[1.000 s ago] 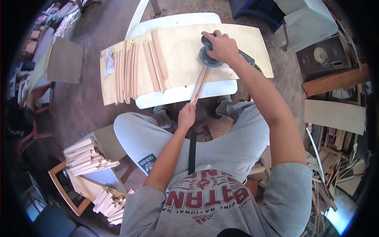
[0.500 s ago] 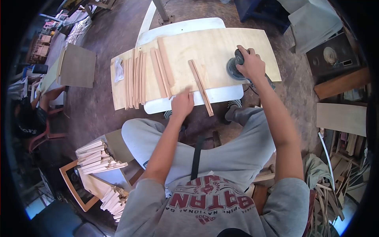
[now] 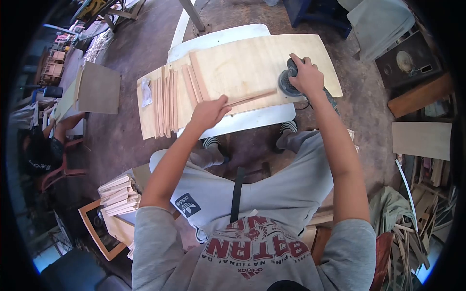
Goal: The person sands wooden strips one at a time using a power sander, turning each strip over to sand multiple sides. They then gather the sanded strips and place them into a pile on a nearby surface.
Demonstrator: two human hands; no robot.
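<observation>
1. We are pinching one end of a wood strip in our left hand, fingers closed around it, at the near edge of the plywood sheet.
2. We are wrapping our right hand shut over the orbital sander, which is resting near the sheet's right edge.
3. The strip's far end is lying just beside the sander's pad; we judge it could catch there and kick.
4. More strips are lying along the left edge. No containers are showing on the sheet.

**Bright daylight, heavy fisheye**

Even daylight fills the scene; the plywood board glares pale. Shadows are soft. Edges bow strongly inside a black vignette, far left corners smear, and the left hand blurs slightly.
</observation>
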